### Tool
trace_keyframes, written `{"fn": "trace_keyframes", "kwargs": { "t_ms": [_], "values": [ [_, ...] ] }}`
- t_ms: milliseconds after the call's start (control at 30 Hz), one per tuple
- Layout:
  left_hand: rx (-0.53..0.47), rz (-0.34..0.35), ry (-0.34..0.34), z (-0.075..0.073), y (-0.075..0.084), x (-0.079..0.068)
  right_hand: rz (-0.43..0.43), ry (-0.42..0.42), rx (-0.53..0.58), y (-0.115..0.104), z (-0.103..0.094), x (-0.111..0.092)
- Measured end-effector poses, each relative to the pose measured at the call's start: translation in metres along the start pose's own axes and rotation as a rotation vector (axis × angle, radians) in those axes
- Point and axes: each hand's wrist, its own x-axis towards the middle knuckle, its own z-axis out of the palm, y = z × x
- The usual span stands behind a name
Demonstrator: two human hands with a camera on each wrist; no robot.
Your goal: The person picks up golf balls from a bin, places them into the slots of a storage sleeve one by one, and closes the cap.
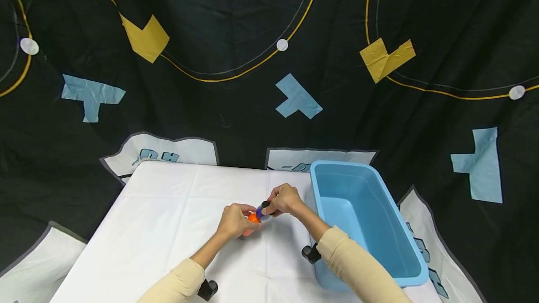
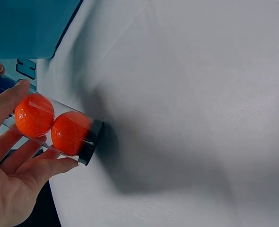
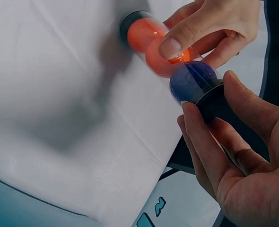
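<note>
A clear tube [image 2: 52, 137] holds two orange balls [image 2: 34, 115] and a blue ball [image 3: 189, 82] in a row. Its lower end carries a black cap [image 2: 91, 143]. My left hand [image 1: 233, 221] grips the tube around the orange balls, thumb on one side and fingers on the other. At the blue ball's end, my right hand [image 1: 285, 198] pinches another black cap [image 3: 210, 103] between thumb and fingers. Whether that cap is fully seated on the tube I cannot tell. The tube is held tilted above the white table [image 1: 168, 228].
A deep light-blue bin [image 1: 366, 228] stands on the table's right side, close by my right forearm. Behind the table hangs a black cloth [image 1: 244, 116] with blue and yellow tape marks. Each wrist wears a small black camera [image 1: 310, 253].
</note>
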Motion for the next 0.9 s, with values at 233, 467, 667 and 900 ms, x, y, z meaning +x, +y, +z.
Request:
{"fn": "trace_keyframes", "kwargs": {
  "t_ms": [233, 467, 667, 900],
  "values": [
    [-0.027, -0.003, 0.003, 0.0, -0.001, -0.002, -0.015, 0.005, -0.012, 0.001, 0.002, -0.001],
    [-0.026, 0.02, -0.009, 0.0, -0.001, -0.001, -0.036, 0.026, -0.026, 0.002, 0.003, -0.003],
    [-0.008, 0.028, -0.025, -0.002, -0.002, -0.002, -0.068, 0.016, 0.001, 0.005, 0.003, -0.005],
    [0.038, 0.044, -0.047, -0.012, 0.005, -0.002, -0.113, -0.062, -0.072, -0.001, -0.004, -0.008]
  ]
}}
